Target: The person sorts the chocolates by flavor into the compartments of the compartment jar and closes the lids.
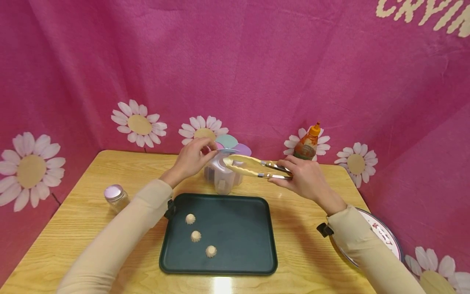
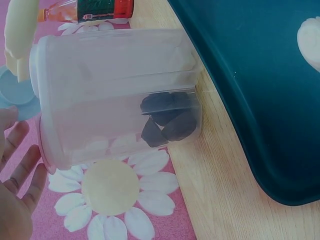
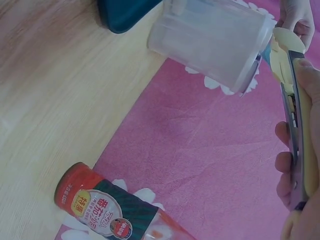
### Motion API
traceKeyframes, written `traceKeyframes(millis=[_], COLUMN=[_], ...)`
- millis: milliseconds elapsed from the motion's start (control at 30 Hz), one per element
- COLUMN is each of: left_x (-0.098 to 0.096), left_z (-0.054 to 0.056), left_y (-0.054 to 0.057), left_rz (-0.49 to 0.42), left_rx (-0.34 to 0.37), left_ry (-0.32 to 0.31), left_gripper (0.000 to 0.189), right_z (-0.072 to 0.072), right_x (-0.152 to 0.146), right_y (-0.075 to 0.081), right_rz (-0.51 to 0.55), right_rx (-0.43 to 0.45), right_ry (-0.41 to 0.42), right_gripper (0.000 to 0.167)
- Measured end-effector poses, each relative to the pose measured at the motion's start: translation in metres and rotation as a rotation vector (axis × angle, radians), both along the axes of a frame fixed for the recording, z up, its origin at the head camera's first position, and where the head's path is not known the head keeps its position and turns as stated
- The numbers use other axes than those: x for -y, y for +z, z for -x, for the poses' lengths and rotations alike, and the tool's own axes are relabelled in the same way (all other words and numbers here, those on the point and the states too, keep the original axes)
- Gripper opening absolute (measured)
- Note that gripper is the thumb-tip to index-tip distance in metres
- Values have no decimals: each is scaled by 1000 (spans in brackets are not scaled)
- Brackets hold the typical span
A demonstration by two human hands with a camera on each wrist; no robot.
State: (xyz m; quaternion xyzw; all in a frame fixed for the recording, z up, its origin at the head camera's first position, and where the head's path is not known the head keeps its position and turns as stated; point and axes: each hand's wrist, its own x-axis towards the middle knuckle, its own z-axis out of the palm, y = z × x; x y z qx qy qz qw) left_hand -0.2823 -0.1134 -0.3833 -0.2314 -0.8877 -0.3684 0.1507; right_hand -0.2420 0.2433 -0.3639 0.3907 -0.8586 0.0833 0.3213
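Yellow-tipped tongs [image 1: 244,165] are gripped in my right hand [image 1: 304,177], their tips over the clear compartmented container [image 1: 224,179]. A small cream-coloured piece [image 1: 228,161] shows between the tips. My left hand [image 1: 194,157] pinches the raised blue lid [image 2: 20,95] by its edge, its other fingers spread beside the container's top. Green [image 1: 227,141] and purple lids [image 1: 243,149] stand beyond it. Dark chunks [image 2: 170,117] lie at the bottom of one compartment. In front, the dark green tray [image 1: 242,232] bears three cream-coloured swirled pieces [image 1: 196,236].
A jar with a pale lid [image 1: 114,192] stands left of the tray, beside my left forearm. The red sauce bottle [image 1: 307,143] is at the back right. Partly under my right sleeve lies a round white plate [image 1: 385,234]. Pink cloth [image 1: 235,73] hangs behind the table.
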Motion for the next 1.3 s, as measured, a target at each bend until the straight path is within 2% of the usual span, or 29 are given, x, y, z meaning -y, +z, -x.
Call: traceKeyframes(millis=[267, 533, 867, 1100, 1300], left_x=[-1, -1, 1, 1, 1], left_z=[0, 1, 1, 0, 0], left_y=[0, -1, -2, -2, -1], left_rz=[12, 32, 67, 89, 101], left_rx=[-24, -72, -128, -143, -133], left_ry=[8, 16, 22, 27, 28], left_gripper=[12, 13, 15, 17, 16], right_z=[5, 1, -21, -43, -60], right_x=[1, 0, -8, -9, -8], right_y=[2, 1, -7, -22, -40], right_rz=[18, 8, -13, -55, -70], right_rx=[-5, 58, 55, 112, 150], right_ry=[12, -15, -25, -14, 39], right_gripper=[86, 90, 93, 90, 74])
